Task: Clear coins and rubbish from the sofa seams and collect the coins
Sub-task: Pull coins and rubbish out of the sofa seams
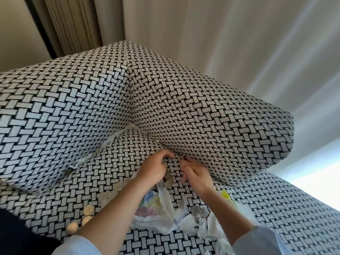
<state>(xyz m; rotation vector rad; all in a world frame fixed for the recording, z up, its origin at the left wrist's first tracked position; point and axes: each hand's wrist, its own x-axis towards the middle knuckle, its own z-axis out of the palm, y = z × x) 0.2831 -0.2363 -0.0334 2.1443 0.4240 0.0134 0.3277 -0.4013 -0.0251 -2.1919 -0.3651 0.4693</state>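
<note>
The sofa (77, 111) is covered in black-and-white woven fabric. Both hands work at the seam (177, 157) between the seat and the right cushion. My left hand (153, 169) has thumb and forefinger at the seam, and its lower fingers curl round what look like coins (168, 179). My right hand (197, 174) sits just right of it, bent fingertips touching the seam and holding nothing I can see. Several gold coins (88, 210) lie in a loose line on the seat at the left. Silver coins (200, 212) lie between my forearms beside a pile of torn paper scraps (161, 216).
A yellow scrap (225, 193) lies by my right wrist. White scraps stick out of the left seam (108, 142) of the corner. Curtains (230, 43) hang behind the sofa. The seat (287, 208) extends to the right.
</note>
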